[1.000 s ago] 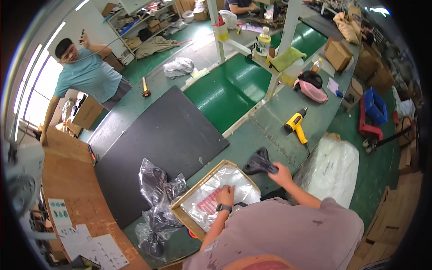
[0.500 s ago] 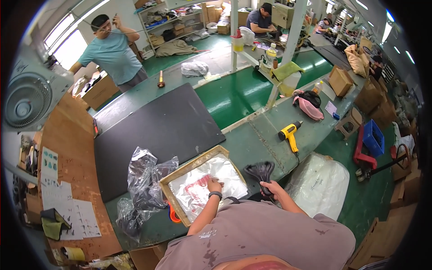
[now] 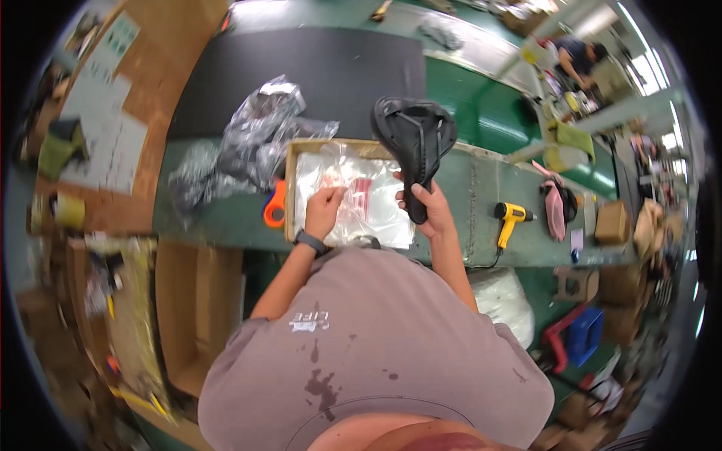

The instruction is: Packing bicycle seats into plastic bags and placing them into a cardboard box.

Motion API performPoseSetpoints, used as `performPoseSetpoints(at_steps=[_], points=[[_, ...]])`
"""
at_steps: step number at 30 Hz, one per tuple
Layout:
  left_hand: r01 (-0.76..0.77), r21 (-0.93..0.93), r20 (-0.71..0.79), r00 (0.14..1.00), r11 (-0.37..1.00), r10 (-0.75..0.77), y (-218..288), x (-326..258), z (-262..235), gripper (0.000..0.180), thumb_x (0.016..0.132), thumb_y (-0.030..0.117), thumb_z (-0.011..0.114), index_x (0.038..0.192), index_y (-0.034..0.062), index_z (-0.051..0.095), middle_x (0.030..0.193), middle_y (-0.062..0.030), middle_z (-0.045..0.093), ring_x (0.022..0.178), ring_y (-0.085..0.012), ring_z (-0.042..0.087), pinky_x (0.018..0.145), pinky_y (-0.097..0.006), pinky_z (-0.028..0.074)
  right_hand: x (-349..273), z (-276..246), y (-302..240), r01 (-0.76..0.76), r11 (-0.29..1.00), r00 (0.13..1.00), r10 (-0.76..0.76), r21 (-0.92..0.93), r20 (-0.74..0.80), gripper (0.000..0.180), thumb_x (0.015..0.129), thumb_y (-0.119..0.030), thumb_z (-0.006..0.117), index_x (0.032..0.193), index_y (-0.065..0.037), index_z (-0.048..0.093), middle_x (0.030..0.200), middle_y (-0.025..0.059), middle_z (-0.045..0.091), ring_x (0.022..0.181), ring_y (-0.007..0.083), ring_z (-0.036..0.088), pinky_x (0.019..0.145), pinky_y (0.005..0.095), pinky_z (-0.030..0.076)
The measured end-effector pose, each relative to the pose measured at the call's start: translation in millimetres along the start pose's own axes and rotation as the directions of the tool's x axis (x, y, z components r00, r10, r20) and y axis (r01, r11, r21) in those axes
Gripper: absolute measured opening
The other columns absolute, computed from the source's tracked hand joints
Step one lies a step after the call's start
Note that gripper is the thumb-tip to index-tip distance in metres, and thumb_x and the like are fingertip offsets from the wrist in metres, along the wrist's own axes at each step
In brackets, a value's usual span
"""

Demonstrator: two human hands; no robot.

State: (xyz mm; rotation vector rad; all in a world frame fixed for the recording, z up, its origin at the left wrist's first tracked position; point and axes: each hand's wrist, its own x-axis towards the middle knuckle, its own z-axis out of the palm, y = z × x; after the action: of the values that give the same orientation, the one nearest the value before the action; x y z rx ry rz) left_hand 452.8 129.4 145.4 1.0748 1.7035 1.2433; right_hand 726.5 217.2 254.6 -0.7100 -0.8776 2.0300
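My right hand (image 3: pixel 427 209) grips a black bicycle saddle (image 3: pixel 431 134) by its narrow nose. The saddle is held up with its underside and rails showing. My left hand (image 3: pixel 322 212) pinches the edge of a clear plastic bag (image 3: pixel 359 201) with red print. That bag lies on a stack of similar bags in a shallow cardboard box (image 3: pixel 290 189) on the bench in front of me. The saddle's nose hangs over the box's right part, apart from the left hand.
Crumpled clear plastic (image 3: pixel 259 120) lies left of the box, by orange scissors handles (image 3: pixel 275 204). Beyond is a black mat (image 3: pixel 338 64). To the right are a yellow heat gun (image 3: pixel 513 218) and a pink bag (image 3: pixel 555 207). A person (image 3: pixel 577 64) works at the far right.
My view has turned down and to the right. The saddle has come up beside the box with its underside turned to me. My left hand has gone from lying on the bags to pinching one.
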Motion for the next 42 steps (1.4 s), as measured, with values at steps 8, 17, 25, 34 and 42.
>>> performPoseSetpoints(at_steps=[8,17,25,34,42], points=[[0.108,-0.356,-0.096,0.984,0.928,-0.151,-8.0,-24.6,-37.8,0.030,0.109,0.025,0.070,0.121,-0.0031,0.071,0.085,-0.0073,0.076,0.076,-0.0131,0.069,0.069,-0.029,0.054,12.0,53.2,31.7,-0.342,0.938,0.932,0.346,-0.056,0.105,0.056,0.099,-0.007,0.075,0.148,-0.001,0.048,0.126,0.0162,0.069,0.100,0.0343,0.079,0.077,0.0407,0.069],[0.130,-0.472,0.038,0.991,0.872,-0.127,-13.6,-53.0,-42.3,0.049,0.091,-0.002,0.083,0.137,-0.0034,0.065,0.120,-0.0132,0.077,0.100,-0.0155,0.075,0.093,-0.031,0.062,25.8,70.7,63.7,-0.463,0.881,0.887,0.460,0.096,0.049,0.049,0.105,-0.016,0.073,0.149,-0.002,0.055,0.129,0.0186,0.072,0.095,0.0256,0.077,0.079,0.0357,0.067],[0.142,-0.540,-0.056,0.977,0.830,-0.203,22.5,-54.8,-65.0,0.023,0.104,0.017,0.075,0.104,-0.0063,0.080,0.083,-0.0073,0.079,0.078,-0.0119,0.074,0.071,-0.029,0.059,1.1,77.4,49.8,-0.298,0.954,0.954,0.299,-0.021,0.032,0.059,0.103,-0.015,0.075,0.153,0.001,0.048,0.150,0.0198,0.065,0.094,0.0263,0.077,0.079,0.0384,0.067],[-0.041,-0.016,0.103,0.994,0.999,0.042,65.1,-57.0,-56.6,0.029,0.085,0.026,0.087,0.105,0.0057,0.080,0.099,-0.0093,0.081,0.093,-0.0242,0.078,0.082,-0.039,0.059,6.9,105.9,42.9,-0.428,0.842,0.866,0.486,-0.329,0.119,0.055,0.097,-0.005,0.076,0.145,-0.001,0.050,0.114,0.0157,0.072,0.088,0.0248,0.077,0.079,0.0408,0.066],[0.023,-1.000,0.022,0.933,-0.004,-0.359,38.8,-48.8,-137.6,0.021,0.105,0.014,0.074,0.123,0.0031,0.074,0.102,-0.0014,0.073,0.091,-0.0115,0.069,0.081,-0.029,0.056,-8.8,51.4,44.9,-0.260,0.962,0.944,0.235,0.085,0.233,0.051,0.098,-0.014,0.079,0.141,0.000,0.055,0.126,0.0137,0.064,0.101,0.0220,0.062,0.078,0.0356,0.053]])
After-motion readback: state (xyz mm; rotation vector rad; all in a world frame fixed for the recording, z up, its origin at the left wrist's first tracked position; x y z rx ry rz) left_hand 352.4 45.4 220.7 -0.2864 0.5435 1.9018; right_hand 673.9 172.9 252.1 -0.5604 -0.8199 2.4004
